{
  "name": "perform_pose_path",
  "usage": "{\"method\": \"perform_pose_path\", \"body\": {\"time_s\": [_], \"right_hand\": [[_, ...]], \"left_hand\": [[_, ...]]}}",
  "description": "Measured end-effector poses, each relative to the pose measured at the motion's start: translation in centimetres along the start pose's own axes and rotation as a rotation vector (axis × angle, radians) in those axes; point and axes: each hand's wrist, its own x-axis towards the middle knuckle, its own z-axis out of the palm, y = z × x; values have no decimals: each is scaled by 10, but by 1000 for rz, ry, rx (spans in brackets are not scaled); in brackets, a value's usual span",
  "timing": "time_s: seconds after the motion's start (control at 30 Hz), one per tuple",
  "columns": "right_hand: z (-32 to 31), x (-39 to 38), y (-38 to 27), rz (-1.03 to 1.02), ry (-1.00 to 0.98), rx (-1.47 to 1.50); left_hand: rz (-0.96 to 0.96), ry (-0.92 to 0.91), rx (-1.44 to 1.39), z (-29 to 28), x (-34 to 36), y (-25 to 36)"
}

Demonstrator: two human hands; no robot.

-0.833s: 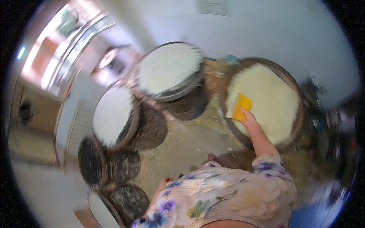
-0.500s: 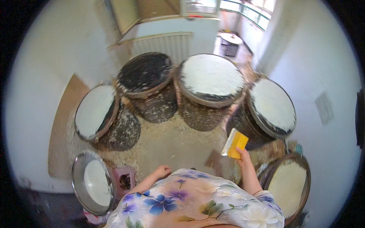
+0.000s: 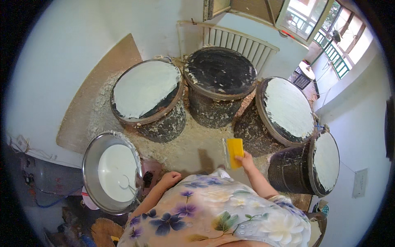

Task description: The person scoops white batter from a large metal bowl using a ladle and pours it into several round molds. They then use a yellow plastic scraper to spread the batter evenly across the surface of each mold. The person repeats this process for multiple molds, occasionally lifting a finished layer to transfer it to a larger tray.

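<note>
My right hand (image 3: 245,161) grips a yellow scraper (image 3: 235,153) with a pale, white-smeared edge, held upright in front of my body. Loosely curled, my left hand (image 3: 170,180) hangs near my waist with nothing visible in it. To its left is a large metal bowl (image 3: 88,164) of white liquid, a ladle (image 3: 124,181) resting in it. Ahead, round-topped drums form an arc. White paste coats the left drum (image 3: 146,88), the right drum (image 3: 288,107) and the far-right drum (image 3: 328,162). The middle drum (image 3: 220,70) has a black top with white flecks.
A radiator (image 3: 242,43) is on the far wall beneath a window. A brown board (image 3: 98,90) leans against the left wall. A pinkish stool (image 3: 151,175) stands beside the bowl. At lower right, part of another round rim (image 3: 323,226) shows. A black crate (image 3: 301,78) sits in the far doorway.
The view has turned left, so the drums and bowl appear farther right. The scraper, still in my right hand, has swung more upright. My left hand stays low and curled.
</note>
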Motion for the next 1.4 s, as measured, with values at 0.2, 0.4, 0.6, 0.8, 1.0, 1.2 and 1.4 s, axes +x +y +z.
{"method": "perform_pose_path", "body": {"time_s": [0.2, 0.4, 0.6, 0.8, 1.0, 1.2, 1.4], "right_hand": [[46, 130, -95, -337, -37, -737], [89, 288, -148, -944, -167, -1295], [130, 397, -185, -958, -284, -1415], [234, 548, -273, -715, -133, -1522], [334, 506, -301, -983, -201, -1077], [368, 276, -189, -1124, -1136, -996], [376, 96, -155, -1042, -1463, -664]], "left_hand": [[-445, -29, -364, -6, 44, -19], [-501, 60, -437, -41, 74, -5], [-585, 167, -506, -90, 105, 14], [-643, 333, -545, -91, 109, 19], [-529, 420, -806, -97, 120, 46], [-305, 789, -1253, -123, 134, 85], [-413, 1150, -1341, -125, 39, 84]]}}
